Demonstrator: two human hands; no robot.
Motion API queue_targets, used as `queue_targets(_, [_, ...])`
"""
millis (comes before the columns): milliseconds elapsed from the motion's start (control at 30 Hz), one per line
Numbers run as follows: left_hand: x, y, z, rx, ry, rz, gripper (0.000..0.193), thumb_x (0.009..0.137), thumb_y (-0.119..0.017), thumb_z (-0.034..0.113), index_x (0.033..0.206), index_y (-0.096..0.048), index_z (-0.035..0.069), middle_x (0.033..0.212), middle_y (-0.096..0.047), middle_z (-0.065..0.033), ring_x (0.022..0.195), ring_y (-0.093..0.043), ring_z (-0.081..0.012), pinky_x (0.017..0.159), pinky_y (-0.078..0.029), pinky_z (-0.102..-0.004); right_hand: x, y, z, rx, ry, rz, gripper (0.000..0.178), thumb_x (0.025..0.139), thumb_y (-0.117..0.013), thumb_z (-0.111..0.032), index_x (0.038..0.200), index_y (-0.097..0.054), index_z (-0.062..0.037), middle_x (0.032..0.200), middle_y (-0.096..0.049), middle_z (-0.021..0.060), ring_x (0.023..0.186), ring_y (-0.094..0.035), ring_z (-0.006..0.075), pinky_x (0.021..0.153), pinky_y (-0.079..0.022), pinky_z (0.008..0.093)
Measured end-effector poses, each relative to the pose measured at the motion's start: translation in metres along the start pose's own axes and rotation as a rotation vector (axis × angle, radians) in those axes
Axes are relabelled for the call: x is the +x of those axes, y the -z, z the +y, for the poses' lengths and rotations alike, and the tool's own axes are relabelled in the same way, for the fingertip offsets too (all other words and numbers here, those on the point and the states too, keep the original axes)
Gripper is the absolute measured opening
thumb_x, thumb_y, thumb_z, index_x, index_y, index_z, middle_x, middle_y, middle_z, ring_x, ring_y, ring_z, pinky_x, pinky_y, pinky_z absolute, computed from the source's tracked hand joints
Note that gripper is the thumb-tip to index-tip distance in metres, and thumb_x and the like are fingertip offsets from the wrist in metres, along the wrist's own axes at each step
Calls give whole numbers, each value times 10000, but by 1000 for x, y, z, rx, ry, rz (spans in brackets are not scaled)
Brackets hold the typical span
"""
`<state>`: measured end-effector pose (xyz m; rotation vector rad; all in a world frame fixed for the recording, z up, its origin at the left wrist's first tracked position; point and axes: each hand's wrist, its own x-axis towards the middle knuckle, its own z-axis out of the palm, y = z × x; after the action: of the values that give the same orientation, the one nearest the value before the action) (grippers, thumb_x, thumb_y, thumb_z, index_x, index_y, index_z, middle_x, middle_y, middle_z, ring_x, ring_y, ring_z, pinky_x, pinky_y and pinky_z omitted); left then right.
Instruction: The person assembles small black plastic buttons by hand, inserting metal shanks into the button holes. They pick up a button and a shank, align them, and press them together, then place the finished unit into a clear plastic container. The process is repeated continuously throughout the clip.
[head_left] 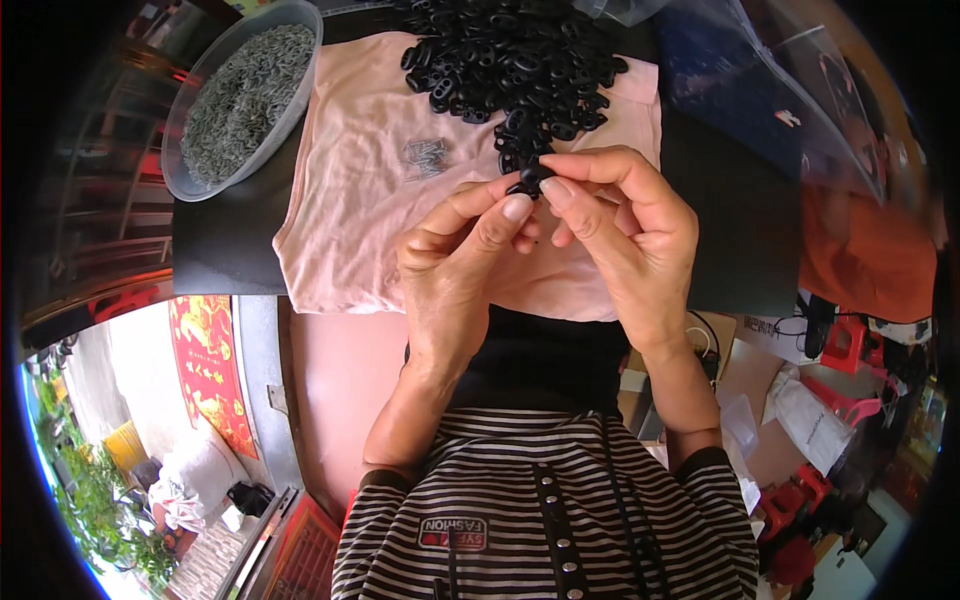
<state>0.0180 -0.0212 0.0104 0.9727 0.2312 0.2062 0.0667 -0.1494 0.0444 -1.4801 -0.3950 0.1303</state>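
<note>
Close together over the pink cloth (350, 230), my two hands meet at a small black plastic piece (536, 174), which looks like part of a cord lock. My left hand (455, 245) pinches it between thumb and fingertips. From the other side, the thumb and forefinger of my right hand (630, 225) are closed on it too. Fingers cover much of the piece. Just beyond them spreads a large heap of similar black pieces (510, 65), some with two holes. A small pile of thin metal springs (427, 157) lies on the cloth, left of the heap.
A clear plastic tub (313, 75) full of small grey metal springs stands at the far left of the dark table (225, 245). Clear plastic over dark blue material (730, 90) lies at the far right. Red stools (850, 345) stand on the floor to the right.
</note>
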Motion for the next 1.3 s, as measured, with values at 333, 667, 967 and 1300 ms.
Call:
queue_targets(333, [-2,-3,1,-77,45,-49,202,886,-602,29,1073,-632,-42,845,-662,-107,719,-608,-136,694,-506,-238,0,3,3,-141,166,8,132,846,-622,42,978,-624,50,858,-621,79,711,-633,101,637,-523,193])
queue_targets(667, [-5,-7,5,-84,104,-53,180,901,-598,86,1030,-647,-29,840,-680,-117,721,-649,-161,710,-542,-270,-2,14,-3,-319,217,-70,168,834,-611,70,997,-642,46,937,-614,85,813,-611,109,717,-509,216])
queue_targets(967, [-7,-10,6,-166,163,-24,175,903,-592,101,992,-661,-32,876,-672,-114,751,-647,-166,706,-551,-288,-6,14,-9,-548,341,-29,341,686,-746,54,1010,-662,-10,924,-628,66,723,-602,103,612,-494,220])
queue_targets(1300, [8,0,-4,63,-339,-277,294,773,-683,-61,1062,-635,-38,1029,-625,-148,902,-606,-157,791,-514,-246,-2,32,-17,-337,196,-148,289,703,-742,24,976,-649,2,892,-634,76,723,-630,119,626,-518,223])
